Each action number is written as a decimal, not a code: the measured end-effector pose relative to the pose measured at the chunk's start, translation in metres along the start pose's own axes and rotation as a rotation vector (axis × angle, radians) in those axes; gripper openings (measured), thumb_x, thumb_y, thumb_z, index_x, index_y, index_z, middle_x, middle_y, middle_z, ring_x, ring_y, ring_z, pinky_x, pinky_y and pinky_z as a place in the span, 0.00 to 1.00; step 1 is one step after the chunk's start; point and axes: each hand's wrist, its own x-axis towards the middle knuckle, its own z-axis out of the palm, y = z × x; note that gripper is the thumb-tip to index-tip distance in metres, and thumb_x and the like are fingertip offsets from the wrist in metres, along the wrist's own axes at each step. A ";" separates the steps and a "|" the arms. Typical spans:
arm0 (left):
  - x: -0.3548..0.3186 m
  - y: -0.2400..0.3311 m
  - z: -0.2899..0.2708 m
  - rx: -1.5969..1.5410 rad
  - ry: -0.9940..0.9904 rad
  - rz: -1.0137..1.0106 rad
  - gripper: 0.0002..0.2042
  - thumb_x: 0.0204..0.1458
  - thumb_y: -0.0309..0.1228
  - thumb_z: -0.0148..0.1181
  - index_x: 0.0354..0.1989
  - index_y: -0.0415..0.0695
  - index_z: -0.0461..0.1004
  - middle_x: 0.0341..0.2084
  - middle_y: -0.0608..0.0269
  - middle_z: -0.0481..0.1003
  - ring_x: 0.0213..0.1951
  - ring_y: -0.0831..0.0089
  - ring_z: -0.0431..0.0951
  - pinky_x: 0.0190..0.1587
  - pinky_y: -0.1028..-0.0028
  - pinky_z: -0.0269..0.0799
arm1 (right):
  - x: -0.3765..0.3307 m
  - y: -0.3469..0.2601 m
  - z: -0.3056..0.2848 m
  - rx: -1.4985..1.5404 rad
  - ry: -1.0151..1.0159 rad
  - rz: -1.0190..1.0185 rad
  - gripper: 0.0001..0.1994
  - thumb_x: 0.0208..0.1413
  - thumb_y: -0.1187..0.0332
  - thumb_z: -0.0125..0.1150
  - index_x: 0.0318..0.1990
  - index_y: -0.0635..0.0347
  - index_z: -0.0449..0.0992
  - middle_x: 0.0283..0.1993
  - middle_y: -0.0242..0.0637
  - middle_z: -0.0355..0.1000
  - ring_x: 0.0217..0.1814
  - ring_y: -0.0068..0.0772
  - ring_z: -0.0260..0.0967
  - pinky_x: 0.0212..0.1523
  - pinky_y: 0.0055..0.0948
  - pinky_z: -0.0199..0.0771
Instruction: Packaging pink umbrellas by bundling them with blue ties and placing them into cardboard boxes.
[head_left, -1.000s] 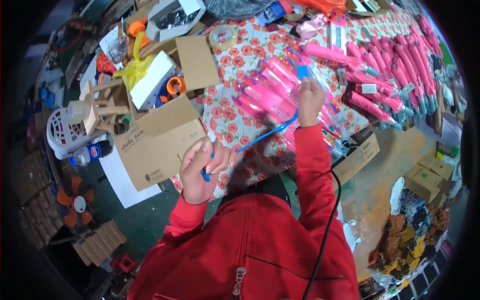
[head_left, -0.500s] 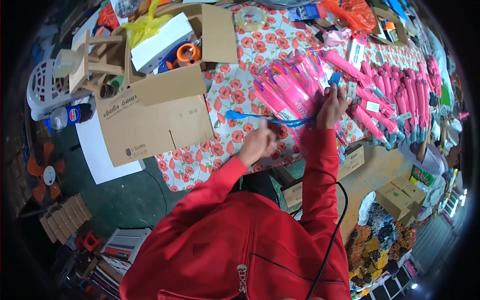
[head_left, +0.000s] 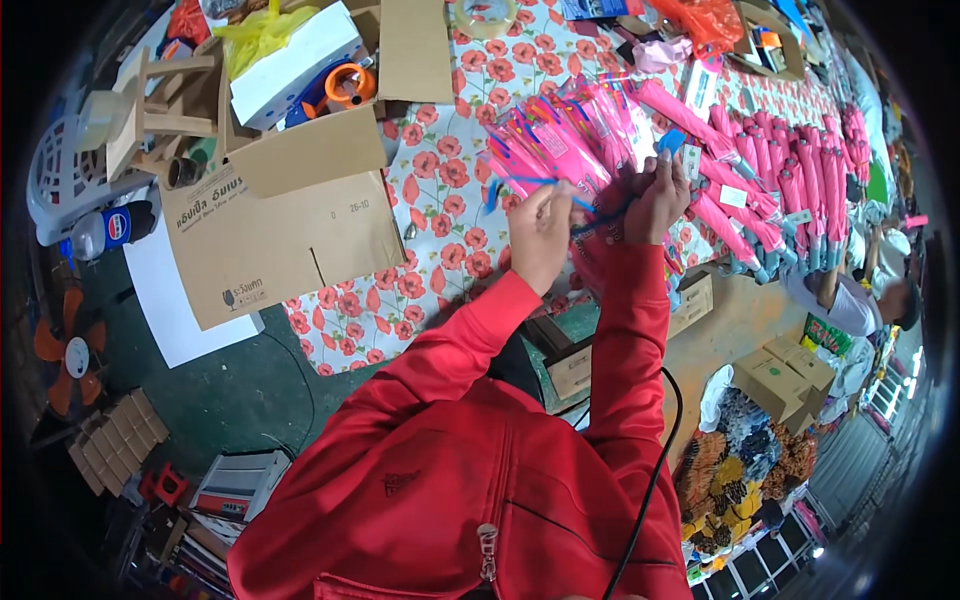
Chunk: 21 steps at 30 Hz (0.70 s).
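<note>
My left hand (head_left: 541,230) is closed in a pinch on a thin blue strap (head_left: 526,181), whose loose end sticks out to the left. From there the strap runs across to my right hand (head_left: 657,203). That hand is wrapped round what looks like a pink folded umbrella, with a blue end (head_left: 671,141) showing above the fingers; most of it is hidden by the hand. Beneath and beyond my hands lie flat pink plastic sleeves (head_left: 548,140) with bright edges, fanned out on the table. Several pink folded umbrellas (head_left: 735,200) with grey ends lie just right of my right hand.
The table has a flowered cloth (head_left: 440,200). An open cardboard box (head_left: 285,250) stands at the left, a tape roll (head_left: 486,18) at the back. More umbrellas (head_left: 822,195) lie in a row at the right, and a person (head_left: 850,300) is beyond. A black cable (head_left: 655,480) crosses my right side.
My left hand has moved up and right and now pinches the blue strap, which earlier stretched out to the left past it. My right hand keeps its hold; the whole view has shifted slightly.
</note>
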 end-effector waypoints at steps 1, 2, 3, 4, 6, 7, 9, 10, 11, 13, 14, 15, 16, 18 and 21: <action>-0.002 0.011 0.007 -0.020 0.002 0.063 0.17 0.66 0.35 0.50 0.27 0.36 0.73 0.26 0.61 0.79 0.28 0.79 0.76 0.34 0.81 0.72 | -0.005 0.000 0.000 0.010 -0.001 0.018 0.10 0.67 0.66 0.53 0.34 0.59 0.75 0.22 0.25 0.67 0.17 0.13 0.53 0.18 0.15 0.52; -0.001 0.017 0.017 -0.138 -0.010 -0.002 0.16 0.66 0.36 0.51 0.31 0.35 0.73 0.29 0.59 0.80 0.30 0.77 0.77 0.35 0.79 0.72 | -0.006 0.001 0.001 0.008 0.000 0.019 0.10 0.67 0.66 0.53 0.34 0.59 0.75 0.22 0.25 0.67 0.17 0.13 0.53 0.18 0.15 0.52; 0.003 0.019 0.029 -0.255 -0.023 -0.068 0.15 0.66 0.37 0.51 0.36 0.35 0.74 0.32 0.57 0.81 0.31 0.76 0.77 0.37 0.77 0.72 | -0.008 0.003 0.002 0.023 0.007 0.008 0.10 0.68 0.66 0.53 0.34 0.59 0.75 0.22 0.25 0.67 0.17 0.13 0.54 0.18 0.15 0.52; 0.007 0.019 0.042 -0.253 -0.035 -0.060 0.15 0.66 0.37 0.51 0.36 0.35 0.74 0.32 0.57 0.81 0.31 0.76 0.77 0.37 0.77 0.72 | -0.006 0.000 0.001 0.049 0.016 -0.014 0.10 0.68 0.66 0.53 0.34 0.59 0.75 0.23 0.25 0.67 0.18 0.12 0.54 0.18 0.15 0.52; 0.026 0.014 0.056 -0.486 -0.052 -0.135 0.14 0.67 0.34 0.49 0.37 0.35 0.74 0.26 0.59 0.78 0.27 0.75 0.74 0.33 0.76 0.70 | -0.006 0.002 0.004 0.079 0.028 -0.040 0.10 0.68 0.66 0.53 0.34 0.59 0.75 0.23 0.25 0.67 0.18 0.12 0.54 0.18 0.15 0.52; 0.040 0.003 0.055 -0.652 -0.103 -0.183 0.11 0.66 0.31 0.49 0.37 0.35 0.73 0.24 0.61 0.75 0.27 0.75 0.72 0.32 0.75 0.69 | -0.005 0.004 0.005 0.078 0.026 -0.036 0.10 0.68 0.66 0.53 0.34 0.59 0.75 0.23 0.25 0.67 0.18 0.12 0.54 0.18 0.15 0.52; 0.070 0.003 0.068 -0.822 -0.169 -0.250 0.09 0.65 0.28 0.48 0.37 0.36 0.73 0.22 0.63 0.72 0.26 0.74 0.71 0.31 0.74 0.68 | 0.002 0.004 0.004 0.038 -0.009 -0.055 0.10 0.68 0.66 0.53 0.34 0.59 0.76 0.23 0.25 0.67 0.19 0.12 0.55 0.19 0.14 0.53; 0.090 0.016 0.083 -0.693 -0.245 -0.088 0.06 0.63 0.25 0.49 0.36 0.37 0.72 0.21 0.65 0.69 0.26 0.74 0.70 0.30 0.75 0.67 | 0.004 0.006 0.003 0.021 -0.027 -0.061 0.10 0.67 0.66 0.53 0.35 0.59 0.76 0.23 0.25 0.68 0.19 0.12 0.55 0.19 0.14 0.53; 0.096 0.028 0.090 -0.557 -0.315 0.066 0.04 0.61 0.21 0.49 0.36 0.37 0.72 0.19 0.66 0.66 0.25 0.74 0.69 0.30 0.75 0.66 | 0.000 0.009 -0.001 0.001 -0.040 -0.058 0.10 0.67 0.66 0.53 0.35 0.59 0.76 0.23 0.25 0.68 0.20 0.12 0.55 0.19 0.14 0.53; 0.090 0.036 0.095 -0.021 -0.504 0.423 0.06 0.55 0.16 0.50 0.39 0.38 0.71 0.19 0.67 0.63 0.24 0.76 0.67 0.30 0.76 0.66 | 0.000 0.008 0.002 0.002 -0.040 -0.024 0.10 0.67 0.66 0.53 0.35 0.59 0.76 0.24 0.26 0.68 0.20 0.12 0.56 0.20 0.14 0.54; 0.086 0.039 0.092 -0.016 -0.509 0.436 0.06 0.55 0.16 0.50 0.39 0.38 0.71 0.19 0.67 0.63 0.24 0.76 0.67 0.30 0.76 0.66 | 0.000 0.011 0.003 0.019 -0.053 -0.016 0.10 0.67 0.67 0.53 0.35 0.59 0.76 0.24 0.26 0.68 0.21 0.13 0.56 0.21 0.14 0.54; 0.074 0.039 0.085 -0.345 -0.380 0.086 0.06 0.55 0.16 0.49 0.39 0.38 0.70 0.18 0.68 0.61 0.23 0.76 0.65 0.31 0.76 0.66 | 0.000 0.014 -0.002 0.029 -0.045 -0.020 0.09 0.67 0.67 0.53 0.35 0.59 0.76 0.24 0.27 0.69 0.21 0.13 0.57 0.22 0.14 0.55; 0.072 0.038 0.074 -0.653 -0.233 -0.277 0.06 0.55 0.16 0.48 0.39 0.38 0.69 0.17 0.68 0.59 0.22 0.76 0.62 0.32 0.76 0.67 | 0.003 0.017 -0.005 0.039 -0.039 -0.024 0.09 0.67 0.67 0.54 0.35 0.60 0.77 0.24 0.27 0.69 0.22 0.13 0.57 0.22 0.14 0.55; 0.085 0.034 0.021 -0.834 -0.410 -0.177 0.05 0.58 0.18 0.45 0.40 0.38 0.68 0.16 0.69 0.57 0.21 0.77 0.60 0.36 0.75 0.68 | 0.002 0.010 0.000 0.059 -0.058 0.015 0.09 0.66 0.68 0.54 0.35 0.60 0.77 0.25 0.28 0.70 0.23 0.14 0.59 0.24 0.13 0.56; 0.046 0.035 -0.014 -0.759 -0.313 -0.290 0.06 0.60 0.19 0.42 0.40 0.38 0.66 0.15 0.71 0.56 0.20 0.78 0.58 0.37 0.75 0.68 | 0.002 0.008 -0.001 0.085 -0.082 0.077 0.08 0.66 0.68 0.54 0.36 0.60 0.78 0.25 0.29 0.71 0.24 0.15 0.61 0.26 0.13 0.58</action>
